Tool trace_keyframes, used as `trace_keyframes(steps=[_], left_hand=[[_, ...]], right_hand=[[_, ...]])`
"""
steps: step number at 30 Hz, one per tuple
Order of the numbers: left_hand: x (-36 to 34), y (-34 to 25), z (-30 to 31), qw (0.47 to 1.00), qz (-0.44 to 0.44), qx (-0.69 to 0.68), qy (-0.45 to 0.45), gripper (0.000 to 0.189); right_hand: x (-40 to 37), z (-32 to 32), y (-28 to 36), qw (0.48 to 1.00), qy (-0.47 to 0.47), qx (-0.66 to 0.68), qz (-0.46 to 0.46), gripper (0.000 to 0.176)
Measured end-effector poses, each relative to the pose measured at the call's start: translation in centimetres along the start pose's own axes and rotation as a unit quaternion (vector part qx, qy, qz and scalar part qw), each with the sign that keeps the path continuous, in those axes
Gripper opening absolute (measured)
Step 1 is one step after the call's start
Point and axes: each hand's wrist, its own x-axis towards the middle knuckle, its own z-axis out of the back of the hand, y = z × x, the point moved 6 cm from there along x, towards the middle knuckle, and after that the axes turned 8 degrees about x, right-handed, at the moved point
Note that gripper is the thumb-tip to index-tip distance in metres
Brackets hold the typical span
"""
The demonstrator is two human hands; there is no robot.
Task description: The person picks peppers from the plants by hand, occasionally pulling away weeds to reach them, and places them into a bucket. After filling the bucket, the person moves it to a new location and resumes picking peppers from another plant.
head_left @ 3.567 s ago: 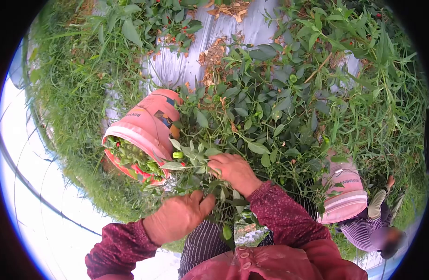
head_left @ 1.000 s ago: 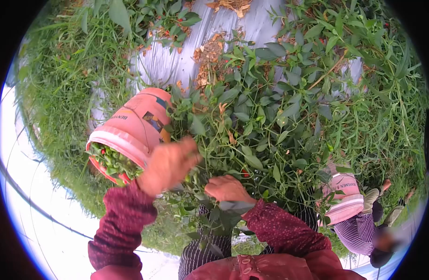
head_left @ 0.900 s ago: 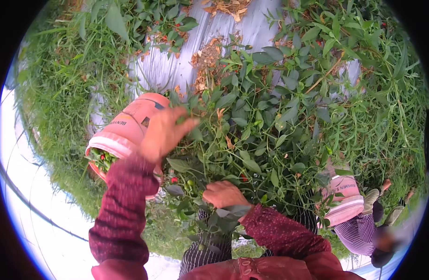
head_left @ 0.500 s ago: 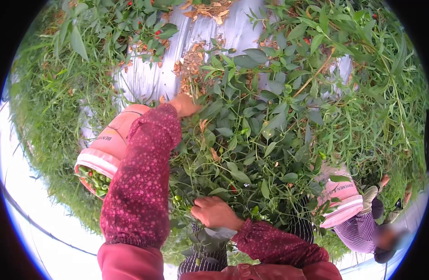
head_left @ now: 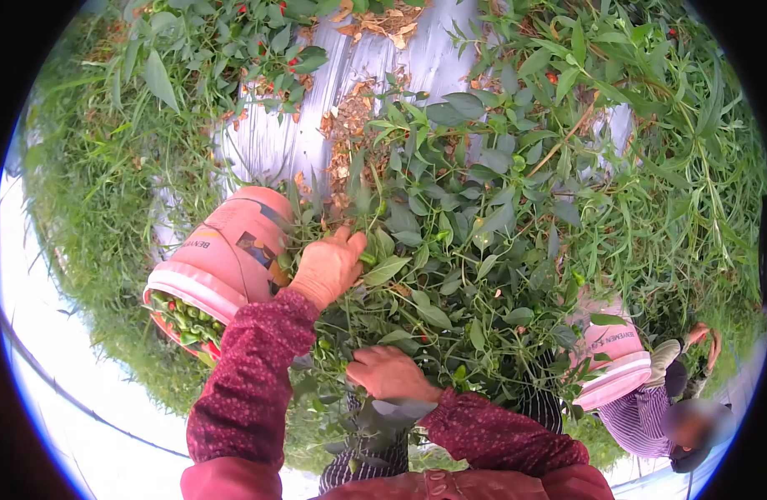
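My left hand [head_left: 327,268] is among the leaves of a green pepper plant [head_left: 450,242], right of a pink bucket [head_left: 225,237]. Its fingers are pinched by a small green pepper [head_left: 368,260] at the fingertips. Green and a few red peppers [head_left: 183,321] show in the mouth of the bucket, which faces down and to the left. Closer to my body, my right hand [head_left: 392,374] is curled in the lower foliage; its fingertips are partly hidden, and what they hold cannot be made out.
A second pink bucket [head_left: 613,350] stands at the right, beside a person in a striped sleeve [head_left: 638,421]. Silvery plastic sheeting [head_left: 275,150] with dry leaves lies beyond the plant. Grass and weeds flank both sides. Red peppers hang on a plant at the upper left.
My left hand has drawn back toward my body from the far edge of the plant, uncovering more of the left bucket. My right hand has barely moved.
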Motion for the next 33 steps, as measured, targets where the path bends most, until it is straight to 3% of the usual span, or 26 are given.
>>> trace_keyframes(steps=[5, 7, 8, 9, 11, 13, 15, 17, 19, 21, 22, 23, 25, 26, 27, 28, 30, 32, 33], left_hand=[[-0.8, -0.4, -0.5, 0.998, -0.009, 0.039, -0.048, 0.032], [-1.1, -0.5, -0.4, 0.998, -0.004, 0.039, -0.058, 0.03], [-1.1, -0.7, -0.2, 0.997, -0.002, 0.04, -0.066, 0.028], [-1.1, -0.8, -0.3, 0.997, 0.002, 0.039, -0.07, 0.028], [-0.9, -1.3, -1.0, 0.994, 0.02, 0.09, -0.052, 0.022], [-1.0, -2.1, -0.8, 0.989, 0.02, 0.134, -0.056, 0.019], [-1.1, -2.5, -0.5, 0.987, 0.018, 0.137, -0.081, 0.02], [-1.2, -2.7, -0.3, 0.983, 0.015, 0.142, -0.115, 0.021], [-1.2, -2.8, -0.9, 0.98, 0.013, 0.15, -0.133, 0.022], [-1.6, -2.4, -0.5, 0.981, 0.017, 0.134, -0.139, 0.022], [-2.0, -2.2, -0.3, 0.985, 0.009, 0.11, -0.137, 0.022], [-2.3, -2.2, 0.3, 0.987, 0.001, 0.085, -0.133, 0.021], [-3.2, -2.9, -0.3, 0.991, -0.007, 0.073, -0.115, 0.024], [-3.6, -2.8, -0.6, 0.99, 0.005, 0.005, -0.138, 0.018], [-3.8, -2.7, -0.8, 0.985, 0.017, -0.062, -0.162, 0.012], [-3.9, -2.3, -2.2, 0.991, 0.041, -0.089, -0.097, 0.033], [-3.6, -2.7, -1.8, 0.989, 0.046, -0.093, -0.105, 0.032], [-3.3, -2.8, -1.7, 0.988, 0.068, -0.096, -0.101, 0.032], [-3.3, -2.8, -1.6, 0.988, 0.066, -0.095, -0.101, 0.032]], right_hand=[[0.3, 1.4, 0.0, 1.0, 0.019, 0.021, 0.001, 0.022], [0.6, 6.4, -0.1, 0.973, -0.079, 0.199, -0.081, 0.027], [0.7, 8.1, -0.7, 0.96, -0.131, 0.24, -0.068, 0.029], [0.8, 9.6, -1.7, 0.942, -0.18, 0.278, -0.055, 0.032], [1.9, 9.9, -7.0, 0.816, -0.205, 0.531, -0.099, 0.03], [4.7, 13.4, -6.2, 0.909, -0.264, 0.304, -0.109, 0.029], [8.9, 12.4, -10.6, 0.911, -0.314, 0.223, -0.148, 0.038], [11.7, 12.2, -11.1, 0.925, -0.246, 0.126, -0.262, 0.053], [14.2, 9.8, -15.0, 0.923, -0.245, 0.152, -0.254, 0.06], [14.6, 8.6, -16.9, 0.89, -0.251, 0.23, -0.303, 0.056], [14.6, 8.1, -17.5, 0.87, -0.243, 0.33, -0.275, 0.048], [14.1, 8.5, -17.3, 0.869, -0.244, 0.329, -0.279, 0.048], [12.7, 9.0, -16.7, 0.756, -0.312, 0.495, -0.294, 0.049], [12.1, 8.8, -18.2, 0.683, -0.357, 0.574, -0.276, 0.043], [11.1, 10.5, -15.0, 0.638, -0.365, 0.634, -0.241, 0.037], [10.6, 10.8, -14.8, 0.618, -0.363, 0.659, -0.228, 0.029], [9.5, 11.3, -15.6, 0.596, -0.365, 0.682, -0.216, 0.021], [9.7, 10.7, -16.2, 0.559, -0.282, 0.756, -0.192, 0.014], [9.6, 10.7, -16.6, 0.558, -0.284, 0.756, -0.191, 0.014]])
